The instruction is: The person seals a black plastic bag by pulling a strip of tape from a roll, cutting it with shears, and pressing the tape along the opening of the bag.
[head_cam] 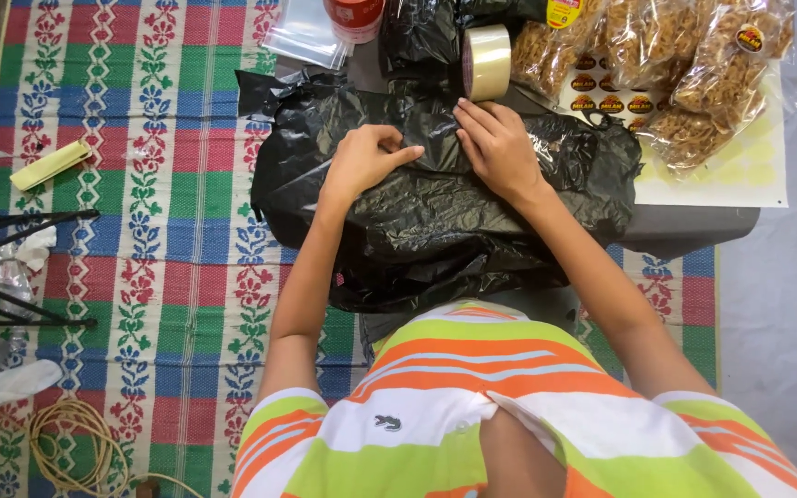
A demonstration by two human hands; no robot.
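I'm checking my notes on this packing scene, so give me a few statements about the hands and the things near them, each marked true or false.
1. Both hands, left hand and right hand, rest on the crumpled black plastic bag. True.
2. The roll of clear packing tape is held in the right hand. False: it stands just beyond the fingertips.
3. Clear bags of golden fried snacks lie at the upper right. True.
4. The woven floor mat is plain grey. False: it is striped red, blue and green with flowers.

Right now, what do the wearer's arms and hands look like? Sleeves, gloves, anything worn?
Both hands are bare: left hand, right hand, no gloves, and no rings, watch or bracelets visible. Forearms are uncovered. Short sleeves end above the elbows, part of a polo shirt striped in white, orange and lime green, with a small dark chest emblem.
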